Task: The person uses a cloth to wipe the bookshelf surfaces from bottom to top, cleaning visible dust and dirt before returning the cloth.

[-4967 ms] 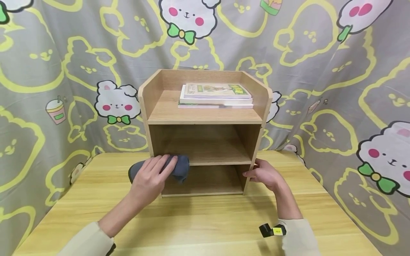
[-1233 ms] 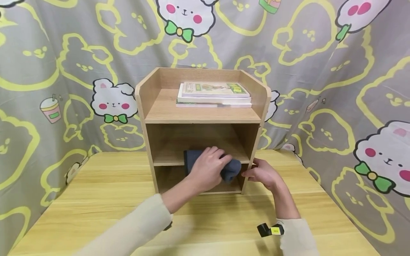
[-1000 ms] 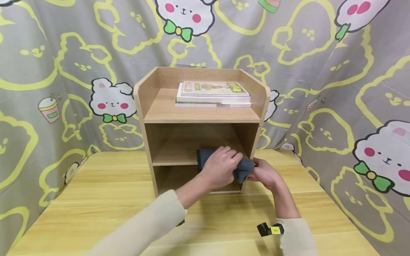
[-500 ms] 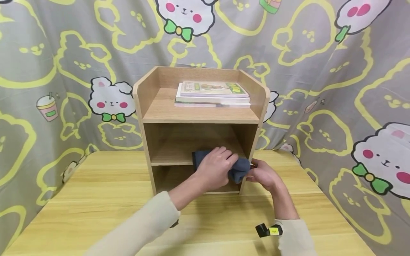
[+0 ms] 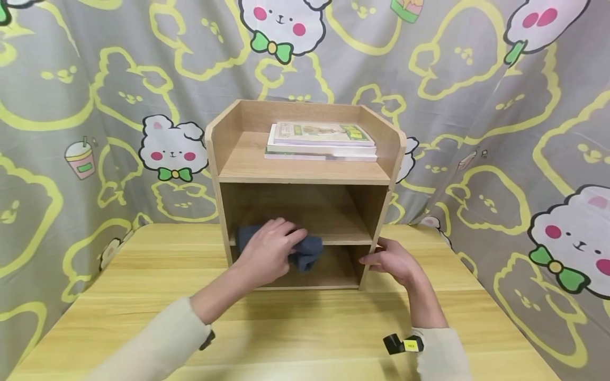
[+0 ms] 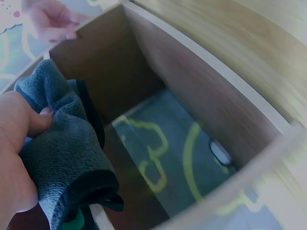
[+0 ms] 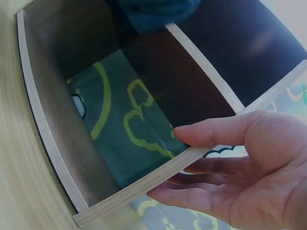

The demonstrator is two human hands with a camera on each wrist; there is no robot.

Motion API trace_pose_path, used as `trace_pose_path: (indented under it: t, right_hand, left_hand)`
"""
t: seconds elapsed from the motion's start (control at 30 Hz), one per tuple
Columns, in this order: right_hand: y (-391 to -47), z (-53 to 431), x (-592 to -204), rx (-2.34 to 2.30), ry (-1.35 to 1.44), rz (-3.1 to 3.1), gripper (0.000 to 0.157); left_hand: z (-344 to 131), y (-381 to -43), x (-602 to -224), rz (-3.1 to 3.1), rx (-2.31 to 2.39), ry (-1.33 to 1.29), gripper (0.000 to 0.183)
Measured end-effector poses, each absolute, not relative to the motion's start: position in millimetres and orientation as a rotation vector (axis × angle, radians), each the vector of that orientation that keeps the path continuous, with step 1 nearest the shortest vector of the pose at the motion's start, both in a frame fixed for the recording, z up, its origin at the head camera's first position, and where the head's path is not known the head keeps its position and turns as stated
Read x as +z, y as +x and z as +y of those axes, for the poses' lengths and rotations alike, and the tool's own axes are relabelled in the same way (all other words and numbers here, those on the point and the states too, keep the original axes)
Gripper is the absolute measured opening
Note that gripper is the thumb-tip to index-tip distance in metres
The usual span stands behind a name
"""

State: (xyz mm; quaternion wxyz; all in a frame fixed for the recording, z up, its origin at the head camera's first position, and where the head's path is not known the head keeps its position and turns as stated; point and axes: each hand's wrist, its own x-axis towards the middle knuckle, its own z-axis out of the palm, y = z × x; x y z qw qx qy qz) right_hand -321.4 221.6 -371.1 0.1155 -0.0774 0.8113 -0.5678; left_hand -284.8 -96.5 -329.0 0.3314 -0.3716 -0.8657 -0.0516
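Note:
A dark blue-grey cloth (image 5: 308, 251) is gripped in my left hand (image 5: 269, 251) and lies over the front edge of the middle board, at the left half of a small wooden shelf (image 5: 305, 172). In the left wrist view the folded cloth (image 6: 72, 143) has a dark hem, and the thumb presses into it. My right hand (image 5: 393, 260) holds the shelf's right side panel near the bottom. From the right wrist view, the thumb of that right hand (image 7: 259, 167) is inside the panel and the fingers are outside it.
Several books (image 5: 321, 142) lie stacked on the shelf's top board. The shelf stands on a light wooden table (image 5: 305, 338). A patterned grey curtain (image 5: 371, 69) hangs behind and at both sides. Black wrist mounts (image 5: 402, 345) sit at the sleeves.
Along the middle board's edge, the left hand went rightward with the cloth from the left end, then came back left within the last second. The right hand keeps its hold.

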Motion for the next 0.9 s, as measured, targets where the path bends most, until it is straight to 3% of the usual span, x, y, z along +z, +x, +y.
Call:
trace_pose_path:
  t: [0.23, 0.43, 0.73, 0.9]
  right_hand:
    - [-320.9, 221.6, -371.6, -1.682, -0.231, 2.376, 0.074]
    - [-322.0, 221.3, -374.0, -1.695, -0.209, 2.389, 0.071]
    - [-321.2, 219.8, -373.8, -1.679, -0.208, 2.424, 0.069]
    - [-318.8, 217.8, -373.0, -1.682, -0.217, 2.414, 0.070]
  left_hand:
    - [-138.8, -275.1, -336.1, -2.178, -0.091, -0.913, 0.042]
    - [-147.5, -264.9, -333.9, -2.111, -0.072, -0.919, 0.048]
    - [-165.9, -247.1, -271.1, -1.976, -0.250, -0.796, 0.055]
    - [-182.5, -250.3, -244.6, -1.925, -0.268, -0.718, 0.048]
